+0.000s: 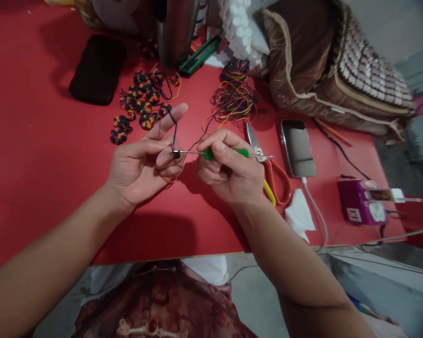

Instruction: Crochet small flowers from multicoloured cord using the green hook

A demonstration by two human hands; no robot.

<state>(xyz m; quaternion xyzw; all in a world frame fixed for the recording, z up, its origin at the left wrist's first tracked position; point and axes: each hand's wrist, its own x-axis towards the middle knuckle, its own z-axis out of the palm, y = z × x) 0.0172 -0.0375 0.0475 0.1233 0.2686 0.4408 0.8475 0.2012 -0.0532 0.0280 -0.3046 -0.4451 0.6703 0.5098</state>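
One hook (208, 153) is sitting clamped in your right hand (234, 171), thumb and fingers gripping its green handle, its tip meeting the yarn (176, 154)! Your left hand (141, 166) is pinching that yarn, index finger holding up a strand. Scissors (253, 138) are lying just beside, on the red table (49, 155).

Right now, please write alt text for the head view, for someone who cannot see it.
A person's right hand holds a green-gripped metal tool, its tip at the left hand, where dark yarn loops around the index finger. Multicolored yarn clusters, a yarn tangle, scissors and a phone lie on the red table.
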